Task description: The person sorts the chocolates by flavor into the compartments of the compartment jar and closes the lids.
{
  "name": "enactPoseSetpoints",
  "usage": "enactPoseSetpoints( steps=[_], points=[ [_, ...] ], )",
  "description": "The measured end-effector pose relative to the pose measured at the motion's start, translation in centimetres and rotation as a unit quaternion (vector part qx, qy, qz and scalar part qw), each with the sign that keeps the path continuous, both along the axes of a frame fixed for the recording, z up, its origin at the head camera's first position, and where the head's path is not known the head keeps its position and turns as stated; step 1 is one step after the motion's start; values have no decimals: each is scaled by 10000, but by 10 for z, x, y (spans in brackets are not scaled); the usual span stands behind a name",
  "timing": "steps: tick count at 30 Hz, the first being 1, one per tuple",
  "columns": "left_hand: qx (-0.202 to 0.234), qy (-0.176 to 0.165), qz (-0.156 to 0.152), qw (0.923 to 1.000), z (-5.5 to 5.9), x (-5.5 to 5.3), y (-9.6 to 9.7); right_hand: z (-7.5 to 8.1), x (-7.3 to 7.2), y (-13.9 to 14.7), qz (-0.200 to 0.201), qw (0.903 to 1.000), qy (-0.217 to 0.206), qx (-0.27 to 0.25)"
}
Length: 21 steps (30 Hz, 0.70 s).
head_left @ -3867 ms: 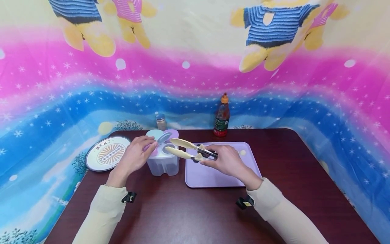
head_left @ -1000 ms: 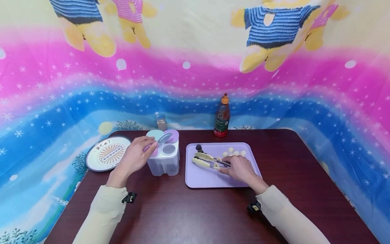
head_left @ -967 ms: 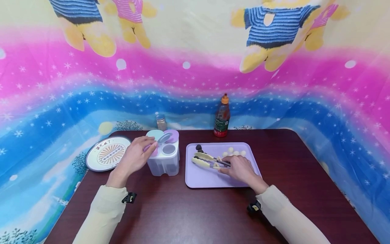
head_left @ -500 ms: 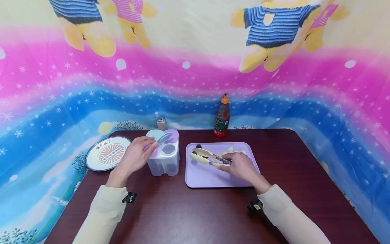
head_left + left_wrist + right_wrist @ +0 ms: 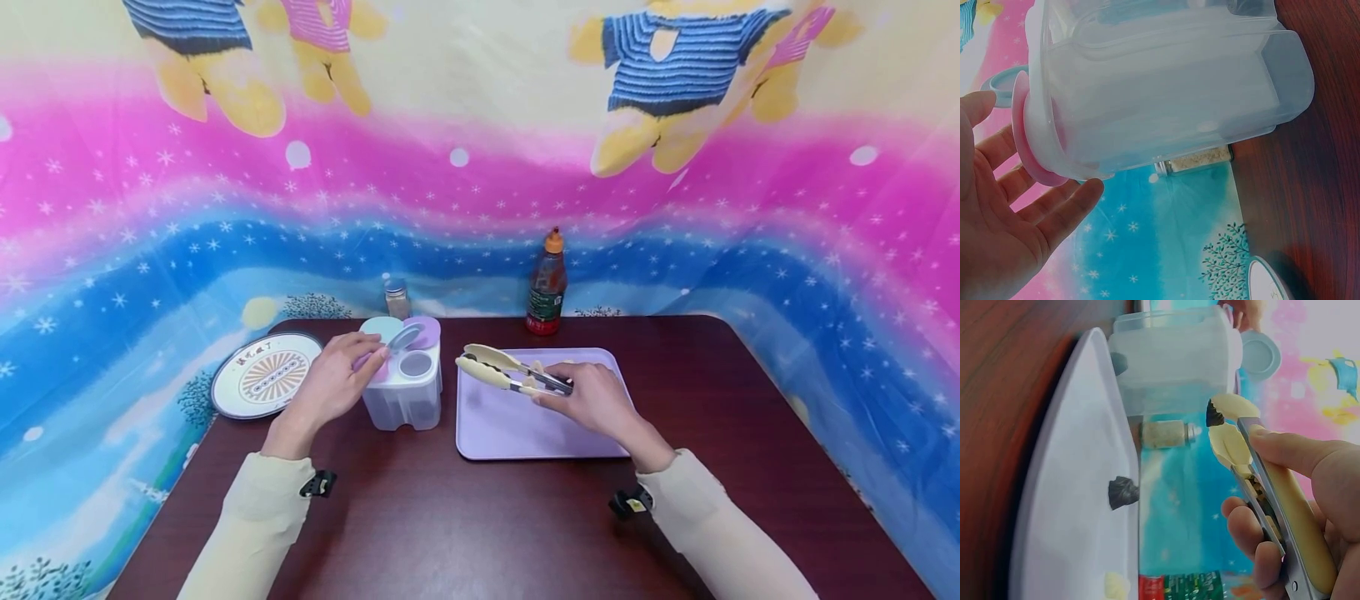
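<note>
My right hand (image 5: 592, 396) grips cream-tipped kitchen tongs (image 5: 483, 373) above the back left of a lilac tray (image 5: 525, 437). A small dark ridged piece (image 5: 1214, 415) sits between the tong tips in the right wrist view. Another dark piece (image 5: 1124, 492) and a pale piece (image 5: 1116, 585) lie on the tray. Left of it stands a translucent seasoning box (image 5: 403, 408) with coloured lids. My left hand (image 5: 330, 379) rests at its top left, fingers extended by the pink lid (image 5: 1022, 131), thumb touching the raised grey-blue lid (image 5: 407, 337). The uncovered round opening (image 5: 415, 364) faces up.
A patterned plate (image 5: 266, 377) is at the left table edge. A small glass jar (image 5: 397, 300) stands behind the box, and a sauce bottle (image 5: 546, 292) with an orange cap stands behind the tray. A printed cloth hangs around the table's back and sides.
From lying low over the tray, the tongs have risen and shifted left and back with a dark piece between their tips. The left hand and raised lid have stayed put.
</note>
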<state>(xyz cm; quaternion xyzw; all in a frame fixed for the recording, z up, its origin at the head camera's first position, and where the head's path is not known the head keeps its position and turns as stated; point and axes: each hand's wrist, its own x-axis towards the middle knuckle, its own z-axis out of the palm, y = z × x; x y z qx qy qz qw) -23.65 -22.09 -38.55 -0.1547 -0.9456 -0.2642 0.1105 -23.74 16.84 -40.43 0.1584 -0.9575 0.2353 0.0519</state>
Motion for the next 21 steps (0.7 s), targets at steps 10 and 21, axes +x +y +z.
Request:
enactPoseSetpoints(
  steps=[10,21],
  points=[
    [-8,0,5,10000,0,0,0,13,9,-8,96,9992,383,-62],
    [-21,-16,46,10000,-1,0,0,26,15,-26,207,9992,331,-108]
  ],
)
